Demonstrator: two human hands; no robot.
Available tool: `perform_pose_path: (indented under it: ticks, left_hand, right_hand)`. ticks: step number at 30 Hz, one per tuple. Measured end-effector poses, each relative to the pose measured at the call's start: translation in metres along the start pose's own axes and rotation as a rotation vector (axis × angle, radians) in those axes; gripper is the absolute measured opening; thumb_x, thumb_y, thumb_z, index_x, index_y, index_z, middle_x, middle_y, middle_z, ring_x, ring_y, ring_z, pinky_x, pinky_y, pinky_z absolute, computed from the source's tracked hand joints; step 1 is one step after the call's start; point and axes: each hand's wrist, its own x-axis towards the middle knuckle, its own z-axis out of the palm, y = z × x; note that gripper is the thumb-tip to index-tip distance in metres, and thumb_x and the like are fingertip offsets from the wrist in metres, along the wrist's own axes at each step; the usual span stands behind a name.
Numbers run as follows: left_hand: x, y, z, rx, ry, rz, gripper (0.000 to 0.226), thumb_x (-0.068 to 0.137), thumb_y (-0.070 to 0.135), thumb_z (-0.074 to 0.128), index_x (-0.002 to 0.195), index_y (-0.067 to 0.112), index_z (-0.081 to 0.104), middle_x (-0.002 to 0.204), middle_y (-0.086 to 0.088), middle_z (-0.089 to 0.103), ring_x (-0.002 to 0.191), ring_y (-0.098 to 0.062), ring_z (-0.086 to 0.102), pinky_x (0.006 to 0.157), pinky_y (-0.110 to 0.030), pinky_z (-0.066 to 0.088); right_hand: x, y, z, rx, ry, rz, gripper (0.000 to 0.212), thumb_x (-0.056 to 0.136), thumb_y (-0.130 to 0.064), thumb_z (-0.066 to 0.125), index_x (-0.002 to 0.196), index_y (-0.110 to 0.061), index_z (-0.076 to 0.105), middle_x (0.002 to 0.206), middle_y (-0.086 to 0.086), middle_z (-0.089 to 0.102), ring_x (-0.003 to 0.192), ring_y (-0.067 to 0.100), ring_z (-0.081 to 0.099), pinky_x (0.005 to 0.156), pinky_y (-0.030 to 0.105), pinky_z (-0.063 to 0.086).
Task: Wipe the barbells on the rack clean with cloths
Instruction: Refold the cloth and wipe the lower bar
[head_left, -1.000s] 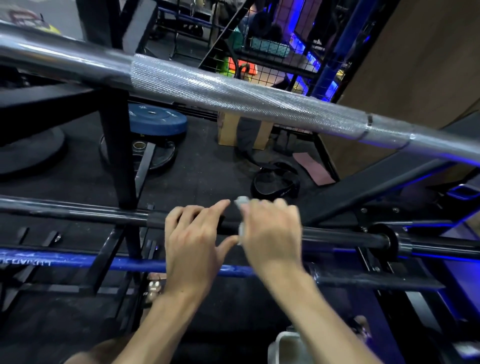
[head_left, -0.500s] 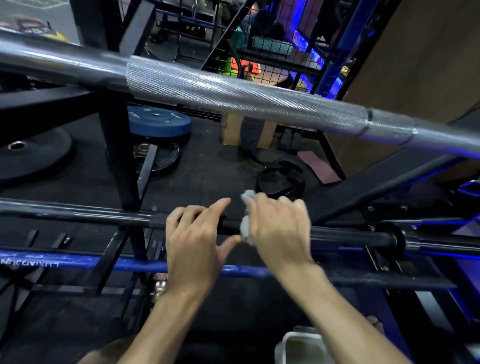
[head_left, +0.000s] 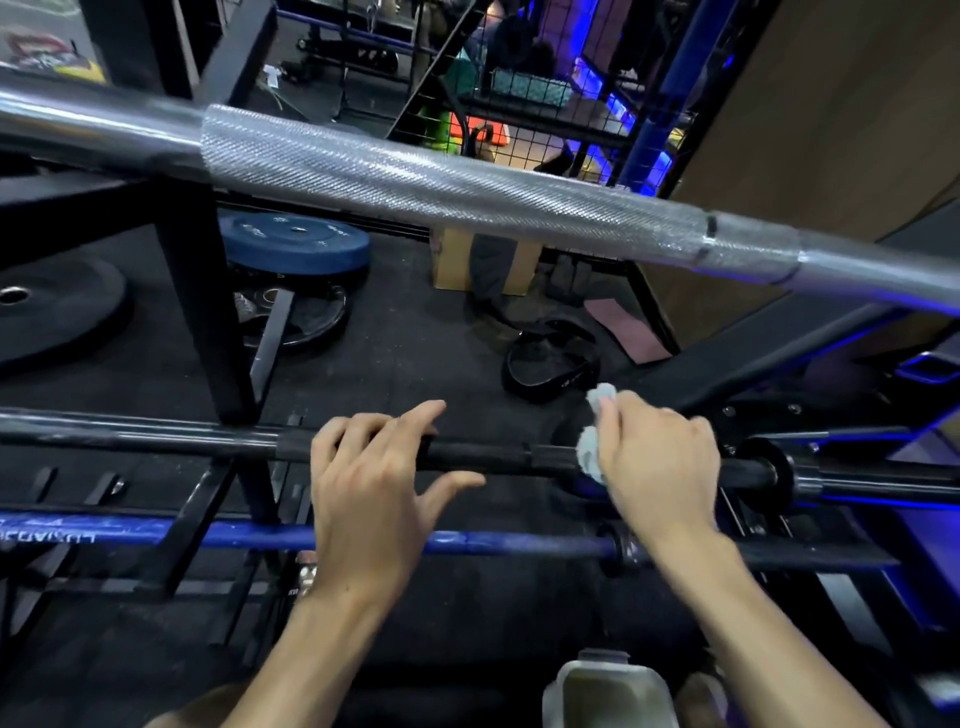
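Right hand (head_left: 657, 467) clamped a soft, crumpled pale cloth (head_left: 592, 452) round the rigid, heavy black steel barbell (head_left: 498, 457); left hand (head_left: 371, 483) rested half-open on it, steadying the shaft.

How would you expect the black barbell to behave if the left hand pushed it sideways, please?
The black barbell is round, so it would probably roll on the rack. It looks like solid metal, likely heavy and stiff. The left hand rests on it with loose fingers.
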Motion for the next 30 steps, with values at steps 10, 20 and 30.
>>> perform_pose_path:
  ticks: [10,20,30]
  left_hand:
    - [0.000,-0.001,0.000,0.026,-0.009,0.006,0.067,0.069,0.061,0.074,0.118,0.015,0.073,0.091,0.006,0.075,0.090,-0.022,0.066,0.099,-0.036,0.033]
    - [-0.001,-0.001,0.001,0.035,-0.004,0.008,0.063,0.070,0.062,0.073,0.114,0.016,0.075,0.090,0.004,0.075,0.089,-0.024,0.066,0.098,-0.039,0.036]
    - [-0.003,-0.003,0.001,0.031,-0.025,0.002,0.063,0.070,0.061,0.073,0.115,0.017,0.074,0.093,0.004,0.075,0.092,-0.023,0.065,0.100,-0.040,0.037]
  right_hand:
    - [-0.005,-0.024,0.009,0.063,0.148,-0.149,0.028,0.090,-0.028,0.042,0.078,-0.016,0.064,0.054,0.003,0.055,0.046,0.029,0.053,0.057,0.036,0.023]
    - [-0.008,0.049,-0.025,0.945,0.034,0.078,0.004,0.100,-0.030,0.060,0.104,-0.031,0.060,0.101,-0.010,0.068,0.091,0.012,0.064,0.080,0.031,0.047]
    - [0.016,0.016,-0.024,0.905,-0.013,-0.156,0.009,0.094,-0.021,0.071,0.102,-0.022,0.076,0.100,-0.010,0.066,0.096,0.005,0.063,0.086,0.017,0.044]
